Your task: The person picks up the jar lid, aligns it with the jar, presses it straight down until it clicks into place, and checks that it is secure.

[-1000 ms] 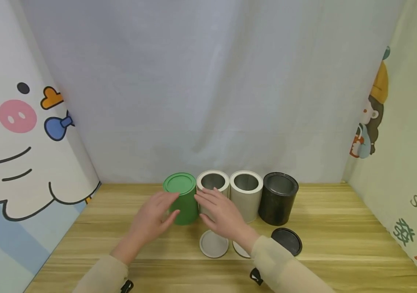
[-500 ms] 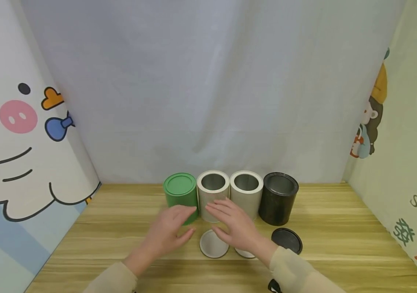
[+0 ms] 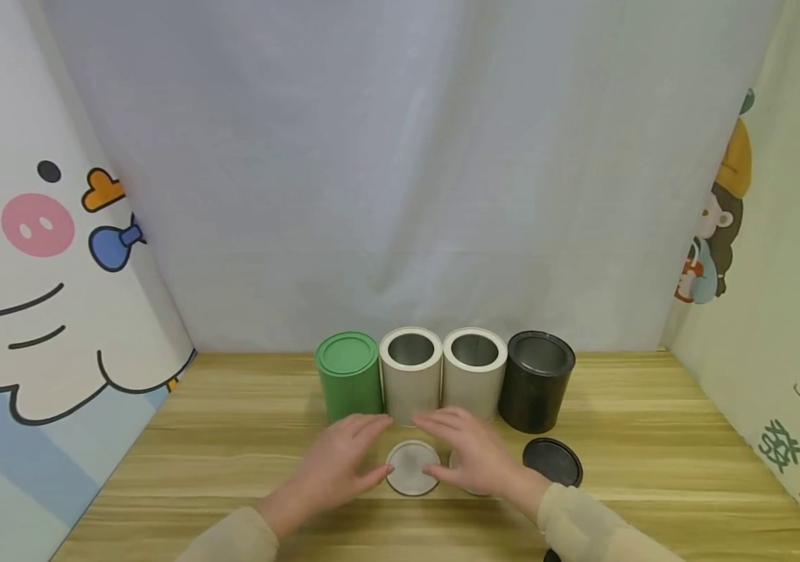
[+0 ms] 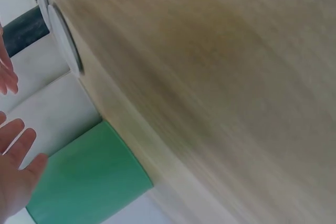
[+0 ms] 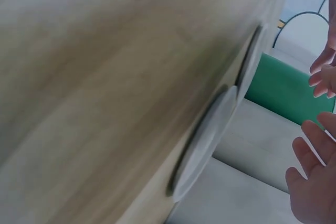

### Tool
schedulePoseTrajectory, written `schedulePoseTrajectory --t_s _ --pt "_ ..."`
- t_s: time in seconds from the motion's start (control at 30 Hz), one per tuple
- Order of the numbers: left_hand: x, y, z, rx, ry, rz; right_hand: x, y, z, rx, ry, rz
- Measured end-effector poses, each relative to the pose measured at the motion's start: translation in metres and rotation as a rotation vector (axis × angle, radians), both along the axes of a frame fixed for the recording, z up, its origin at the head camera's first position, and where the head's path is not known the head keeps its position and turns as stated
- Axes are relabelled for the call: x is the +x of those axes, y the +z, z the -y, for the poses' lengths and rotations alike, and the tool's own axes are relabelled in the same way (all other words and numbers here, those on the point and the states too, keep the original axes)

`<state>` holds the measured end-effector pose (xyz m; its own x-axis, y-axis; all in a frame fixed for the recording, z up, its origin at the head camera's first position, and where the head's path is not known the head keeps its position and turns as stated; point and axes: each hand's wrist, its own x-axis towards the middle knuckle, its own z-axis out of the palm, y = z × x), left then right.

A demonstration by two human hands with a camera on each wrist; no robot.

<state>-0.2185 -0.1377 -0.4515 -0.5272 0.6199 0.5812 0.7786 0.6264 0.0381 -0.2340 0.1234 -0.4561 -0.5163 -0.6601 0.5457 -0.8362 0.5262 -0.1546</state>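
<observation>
My left hand (image 3: 332, 464) hovers left of a round white lid (image 3: 412, 467), its thumb tip near the lid's edge and its fingers apart from the thumb. Opposite it, my right hand (image 3: 480, 457) hovers over a second white lid (image 3: 466, 480), which it mostly hides. Neither hand holds anything; in the left wrist view the left fingers (image 4: 20, 145) are spread in the air. Behind the hands stand a green can (image 3: 349, 378) with its lid on, two open white cans (image 3: 410, 382) and an open black can (image 3: 536, 382), side by side.
A black lid (image 3: 552, 462) lies on the wooden table (image 3: 652, 453) in front of the black can, close to my right wrist. A grey curtain (image 3: 400, 172) hangs behind the cans. Printed cloth sheets (image 3: 55, 328) stand at both sides.
Both hands have drawn back from in front of the cans toward the lids, moving nearer the table's front and slightly right. The cans and lids have stayed put.
</observation>
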Motion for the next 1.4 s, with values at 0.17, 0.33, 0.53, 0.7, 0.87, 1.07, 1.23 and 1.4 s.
schedulePoseTrajectory --t_s 0.17,0.33,0.53,0.7,0.87,1.07,1.23,1.4 --pt "0.001 -0.007 -0.002 -0.030 0.023 0.122 0.004 -0.006 -0.004 0.046 -0.021 0.062" --pt "0.001 -0.013 -0.006 -0.054 0.028 0.209 0.006 -0.011 -0.008 0.091 -0.047 0.132" --pt "0.002 -0.018 -0.010 -0.090 0.035 0.244 0.008 -0.017 -0.011 0.150 -0.077 0.226" --pt "0.001 -0.020 -0.012 -0.130 0.049 0.258 0.007 -0.018 -0.012 0.161 -0.088 0.280" --pt "-0.003 -0.024 -0.014 -0.167 0.073 0.280 0.005 -0.020 -0.010 0.179 -0.091 0.296" --pt "-0.006 -0.028 -0.015 -0.190 0.094 0.297 0.001 -0.024 -0.009 0.191 -0.076 0.307" --pt "-0.008 -0.030 -0.016 -0.202 0.097 0.320 0.000 -0.027 -0.007 0.207 -0.071 0.345" --pt "-0.009 -0.033 -0.016 -0.203 0.081 0.350 -0.002 -0.029 -0.006 0.221 -0.070 0.358"
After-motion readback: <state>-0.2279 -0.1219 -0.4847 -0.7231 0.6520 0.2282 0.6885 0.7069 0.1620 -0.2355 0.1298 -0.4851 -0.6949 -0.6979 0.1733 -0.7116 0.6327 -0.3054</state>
